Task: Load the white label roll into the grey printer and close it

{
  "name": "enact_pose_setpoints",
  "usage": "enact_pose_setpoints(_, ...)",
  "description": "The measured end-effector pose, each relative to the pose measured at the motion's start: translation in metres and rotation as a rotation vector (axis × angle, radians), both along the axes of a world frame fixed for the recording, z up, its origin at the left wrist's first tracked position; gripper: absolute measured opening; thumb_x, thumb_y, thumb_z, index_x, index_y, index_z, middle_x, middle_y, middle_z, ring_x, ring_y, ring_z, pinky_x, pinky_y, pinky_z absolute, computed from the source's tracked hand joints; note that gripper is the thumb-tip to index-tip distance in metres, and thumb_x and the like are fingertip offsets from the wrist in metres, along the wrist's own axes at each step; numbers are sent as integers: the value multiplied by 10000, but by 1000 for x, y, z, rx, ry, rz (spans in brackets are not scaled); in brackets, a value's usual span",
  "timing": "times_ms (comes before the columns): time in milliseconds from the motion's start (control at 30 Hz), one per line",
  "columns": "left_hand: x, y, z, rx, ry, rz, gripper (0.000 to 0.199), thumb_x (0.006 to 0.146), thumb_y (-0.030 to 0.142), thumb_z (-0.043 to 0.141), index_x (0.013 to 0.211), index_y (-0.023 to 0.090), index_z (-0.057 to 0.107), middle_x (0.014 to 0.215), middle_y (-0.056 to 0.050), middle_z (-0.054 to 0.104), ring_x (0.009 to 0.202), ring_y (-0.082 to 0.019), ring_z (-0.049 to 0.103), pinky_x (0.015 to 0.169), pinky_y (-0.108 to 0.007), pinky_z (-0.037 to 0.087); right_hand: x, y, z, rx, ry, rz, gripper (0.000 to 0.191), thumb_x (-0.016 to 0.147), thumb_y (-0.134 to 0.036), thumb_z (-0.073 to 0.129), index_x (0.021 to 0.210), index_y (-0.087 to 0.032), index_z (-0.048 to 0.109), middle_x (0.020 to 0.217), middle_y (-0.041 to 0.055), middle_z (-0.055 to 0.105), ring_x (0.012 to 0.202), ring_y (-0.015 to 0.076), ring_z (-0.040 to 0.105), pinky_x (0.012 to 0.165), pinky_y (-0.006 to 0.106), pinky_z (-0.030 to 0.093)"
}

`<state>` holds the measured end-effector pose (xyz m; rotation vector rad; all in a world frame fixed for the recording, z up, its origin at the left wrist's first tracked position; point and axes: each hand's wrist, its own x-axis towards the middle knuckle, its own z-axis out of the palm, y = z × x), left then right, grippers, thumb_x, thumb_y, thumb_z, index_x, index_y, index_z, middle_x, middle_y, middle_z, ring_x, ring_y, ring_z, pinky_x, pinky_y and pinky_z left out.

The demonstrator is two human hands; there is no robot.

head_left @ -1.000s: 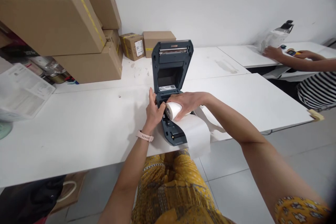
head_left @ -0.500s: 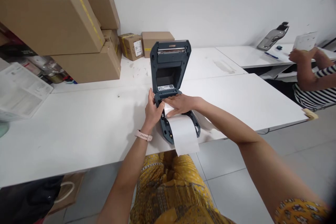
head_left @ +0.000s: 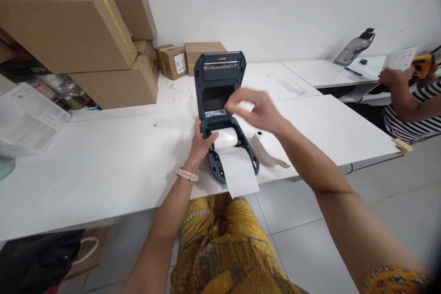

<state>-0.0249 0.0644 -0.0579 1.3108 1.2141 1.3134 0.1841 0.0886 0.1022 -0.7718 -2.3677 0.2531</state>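
A dark grey label printer (head_left: pixel 215 165) stands on the white table with its lid (head_left: pixel 220 78) raised. A white paper roll (head_left: pixel 225 138) lies inside, and its loose strip (head_left: pixel 240 174) hangs forward over the printer's front and the table edge. My left hand (head_left: pixel 201 143) holds the printer's left side, thumb reaching to the roll's left end. Above the roll, in front of the lid's right side, my right hand (head_left: pixel 257 108) is raised and blurred, fingers curled, touching neither roll nor strip. Whether it pinches anything is unclear.
Right of the printer lies a small roll with curled paper (head_left: pixel 267 154). Cardboard boxes (head_left: pixel 113 80) are stacked at the back left, beside a clear plastic container (head_left: pixel 31 119). At the far right are a bottle (head_left: pixel 354 48), a pen (head_left: pixel 353 72) and a person's hands (head_left: pixel 396 76) holding paper.
My right hand has lifted off the paper roll, up towards the lid, uncovering the roll. My left hand stays at the printer's side. An orange-yellow object now shows by the other person's hands.
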Motion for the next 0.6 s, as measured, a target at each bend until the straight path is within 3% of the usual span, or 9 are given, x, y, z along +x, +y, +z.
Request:
enact_pose_setpoints(67,0,1,0,-20,3,6,1076,820,450,824,1670,311,180,1718,-134,366,1568,-324,409,1255,-513,403,1,13,27,162,255,-159,478,1072,-623,377,1225,-288,682,1276,87,703,1280,273,616,1167,483,455)
enact_pose_setpoints(133,1,0,3,-31,6,7,1099,799,428,842,1670,297,185,1713,-142,373,1566,-330,411,1263,-506,393,-4,36,45,221,315,-209,588,1057,-704,306,1361,-297,601,1418,75,623,1453,285,488,1239,515,364)
enact_pose_setpoints(200,2,-4,9,-33,41,31,1102,791,400,839,1672,269,189,1706,-154,383,1579,-341,386,1293,-522,336,-10,59,53,136,245,-158,723,1039,-759,175,1396,-264,562,1419,79,612,1478,300,462,1227,542,366)
enact_pose_setpoints(300,7,-19,21,79,255,156,1072,800,396,822,1670,228,218,1760,-171,264,1649,-364,209,1343,-559,178,-14,78,51,28,128,-103,843,1012,-782,59,1336,-209,587,1326,92,647,1364,293,551,1195,537,404)
enact_pose_setpoints(367,13,-36,30,214,466,178,940,852,432,769,1640,203,311,1767,-175,244,1665,-369,135,1352,-584,99,-13,74,48,46,107,-115,850,1004,-787,51,1296,-209,601,1291,87,656,1307,279,576,1203,529,394)
enact_pose_setpoints(467,28,-69,38,308,718,-80,597,978,494,599,1485,183,554,1621,-193,515,1593,-385,357,1335,-648,116,-7,51,43,90,115,-137,798,1014,-778,79,1262,-234,608,1257,72,664,1274,261,575,1211,509,386)
enact_pose_setpoints(533,41,-94,38,320,829,-237,552,1002,513,553,1421,160,618,1538,-211,601,1523,-400,473,1324,-667,164,-2,30,40,100,124,-135,748,1037,-750,101,1271,-247,601,1253,63,662,1278,255,567,1211,508,385)
enact_pose_setpoints(600,52,-122,37,362,884,-265,604,986,513,583,1466,146,582,1601,-223,529,1554,-403,425,1321,-651,220,3,7,34,105,135,-130,692,1066,-704,115,1306,-261,588,1285,57,658,1295,252,560,1214,524,381)
